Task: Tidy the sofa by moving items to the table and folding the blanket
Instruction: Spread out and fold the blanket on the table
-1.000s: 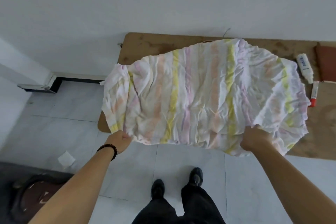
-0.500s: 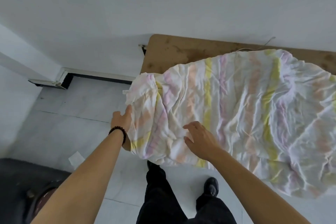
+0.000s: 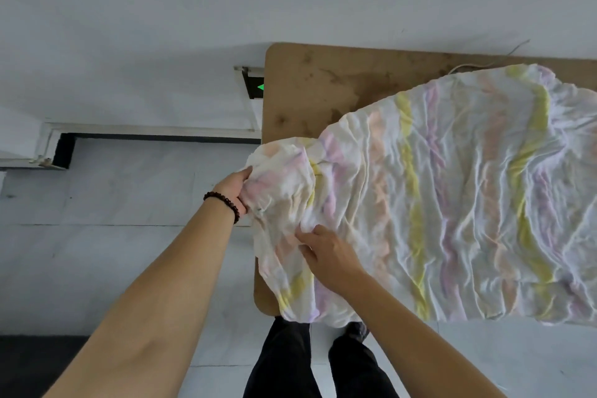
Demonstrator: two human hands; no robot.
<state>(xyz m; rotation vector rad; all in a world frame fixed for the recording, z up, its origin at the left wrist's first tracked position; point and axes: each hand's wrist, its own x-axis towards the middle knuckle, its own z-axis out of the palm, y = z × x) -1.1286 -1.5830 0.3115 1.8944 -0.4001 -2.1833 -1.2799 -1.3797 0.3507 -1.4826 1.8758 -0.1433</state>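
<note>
A white blanket [image 3: 452, 197] with yellow, pink and orange stripes lies crumpled across the brown table [image 3: 323, 87], its left end hanging over the table's left and front edges. My left hand [image 3: 234, 186], with a dark bead bracelet at the wrist, grips the bunched left end of the blanket. My right hand [image 3: 326, 250] rests on the blanket near its front left part, fingers pinching a fold of cloth. The items on the table's right side are out of view.
A white wall runs behind the table, with a small sign showing a green arrow [image 3: 255, 87] low on it. Grey floor tiles [image 3: 113, 236] lie to the left. My legs and shoes [image 3: 323, 362] stand at the table's front edge. A thin cable [image 3: 513, 50] trails at the back.
The view has shifted left along the table. Both hands let go of the front edge and moved to the blanket's left end, where they now gather and grip the cloth.
</note>
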